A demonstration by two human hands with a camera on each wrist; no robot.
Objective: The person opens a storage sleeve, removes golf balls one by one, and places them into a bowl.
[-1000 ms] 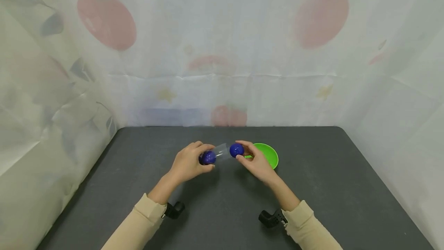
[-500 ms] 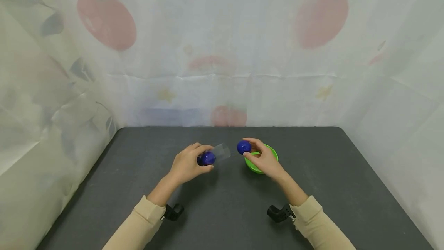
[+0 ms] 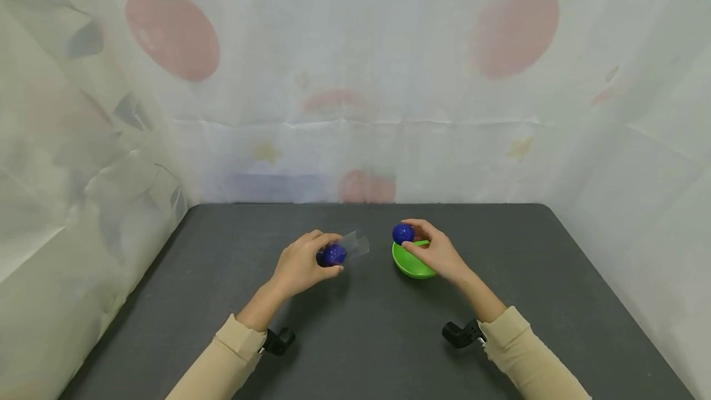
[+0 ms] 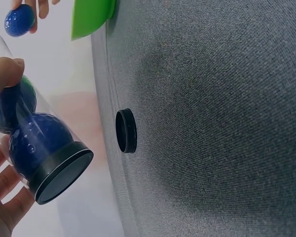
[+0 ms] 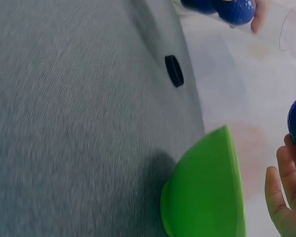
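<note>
The left hand (image 3: 302, 264) grips a clear plastic tube (image 3: 347, 247) holding apparently two dark blue balls (image 4: 24, 123). The right hand (image 3: 439, 252) pinches another blue ball (image 3: 402, 233) in its fingers above the bright green bowl (image 3: 408, 264) on the dark grey surface (image 3: 361, 326).

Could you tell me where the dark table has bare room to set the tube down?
The table is bare right of the green bowl out to its right edge, and left of the left hand toward the curtain. It is crowded mid-table: the tube, the right hand with its blue ball, and a small black cap.
</note>
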